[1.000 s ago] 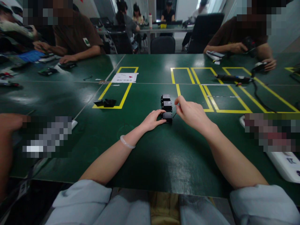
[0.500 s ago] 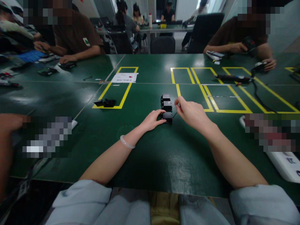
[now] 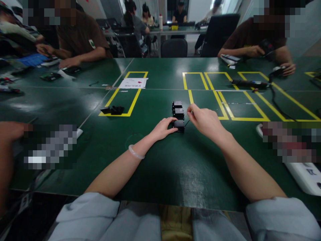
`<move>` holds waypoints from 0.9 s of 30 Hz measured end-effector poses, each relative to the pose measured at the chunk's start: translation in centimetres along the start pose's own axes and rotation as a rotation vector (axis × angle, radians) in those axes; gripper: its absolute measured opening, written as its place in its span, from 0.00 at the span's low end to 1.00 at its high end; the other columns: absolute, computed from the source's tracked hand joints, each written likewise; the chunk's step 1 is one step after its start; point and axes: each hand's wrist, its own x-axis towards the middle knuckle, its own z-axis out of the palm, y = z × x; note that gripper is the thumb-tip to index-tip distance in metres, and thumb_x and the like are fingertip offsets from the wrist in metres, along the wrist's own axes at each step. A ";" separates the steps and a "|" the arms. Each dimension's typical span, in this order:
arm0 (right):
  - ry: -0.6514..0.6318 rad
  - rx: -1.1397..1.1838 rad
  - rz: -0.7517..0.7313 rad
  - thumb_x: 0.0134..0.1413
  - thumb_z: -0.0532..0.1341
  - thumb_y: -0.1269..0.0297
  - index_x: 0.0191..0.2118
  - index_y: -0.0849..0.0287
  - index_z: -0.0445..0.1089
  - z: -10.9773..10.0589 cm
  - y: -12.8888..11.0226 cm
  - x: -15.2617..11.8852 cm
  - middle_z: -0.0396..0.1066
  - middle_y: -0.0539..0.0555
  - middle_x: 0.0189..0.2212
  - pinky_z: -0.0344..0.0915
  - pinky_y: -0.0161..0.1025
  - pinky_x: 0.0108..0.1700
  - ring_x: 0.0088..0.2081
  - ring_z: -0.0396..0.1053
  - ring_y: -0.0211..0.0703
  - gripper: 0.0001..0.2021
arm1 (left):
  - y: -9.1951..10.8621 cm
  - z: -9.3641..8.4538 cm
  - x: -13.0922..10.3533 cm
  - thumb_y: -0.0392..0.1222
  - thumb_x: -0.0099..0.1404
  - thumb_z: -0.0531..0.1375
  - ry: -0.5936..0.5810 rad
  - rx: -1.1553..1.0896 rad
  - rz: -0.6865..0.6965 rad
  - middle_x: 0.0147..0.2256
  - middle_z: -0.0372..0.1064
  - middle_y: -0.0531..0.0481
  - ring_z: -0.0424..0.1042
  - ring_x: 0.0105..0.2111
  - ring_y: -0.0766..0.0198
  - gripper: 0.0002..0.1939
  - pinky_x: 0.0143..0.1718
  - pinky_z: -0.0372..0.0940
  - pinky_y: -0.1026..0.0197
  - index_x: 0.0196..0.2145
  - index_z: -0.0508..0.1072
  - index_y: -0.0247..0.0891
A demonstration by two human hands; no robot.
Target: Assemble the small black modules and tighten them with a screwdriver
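Three small black blocks that look like servo motors stand in a row on the green table. The thumb and fingers of my left hand (image 3: 163, 129) are closed around the left side of the nearest servo motor (image 3: 179, 125). Just beyond it are the middle servo motor (image 3: 178, 112) and the far servo motor (image 3: 177, 103), neither in a hand. To their right, my right hand (image 3: 204, 117) pinches a thin dark strand (image 3: 187, 123) that runs to the right side of the nearest servo motor. Whether it is a cable or a rod, I cannot tell.
Yellow tape (image 3: 135, 102) marks rectangles on the table. Black parts (image 3: 112, 110) and a white paper (image 3: 133, 83) lie at left. A black cylindrical tool (image 3: 249, 83) with a cable lies at right. White power strips (image 3: 304, 175) flank me. Other people sit around the table.
My hands and the servo motors stay almost exactly where they were. At the upper left, a co-worker's hands have shifted slightly.
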 end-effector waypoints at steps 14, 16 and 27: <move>0.016 0.021 0.008 0.66 0.43 0.55 0.46 0.57 0.64 0.0 0.0 0.0 0.74 0.55 0.30 0.43 0.36 0.27 0.29 0.68 0.43 0.17 | 0.1 -0.1 0.0 0.50 0.66 0.58 -0.009 -0.011 -0.010 0.54 0.65 0.47 0.65 0.52 0.53 0.22 0.54 0.59 0.51 0.55 0.64 0.42; 0.018 0.019 0.007 0.65 0.42 0.58 0.47 0.57 0.63 0.0 0.0 0.0 0.74 0.56 0.30 0.43 0.36 0.27 0.28 0.68 0.42 0.17 | 0.0 -0.1 0.0 0.50 0.66 0.58 -0.009 -0.017 -0.008 0.54 0.65 0.47 0.65 0.52 0.53 0.22 0.54 0.59 0.51 0.55 0.64 0.42; 0.029 0.056 -0.033 0.65 0.43 0.56 0.47 0.57 0.63 0.0 0.0 -0.2 0.74 0.55 0.31 0.44 0.36 0.27 0.29 0.68 0.42 0.17 | 0.0 0.0 0.0 0.49 0.65 0.59 0.005 -0.017 0.005 0.54 0.66 0.47 0.65 0.51 0.54 0.22 0.53 0.60 0.52 0.54 0.64 0.41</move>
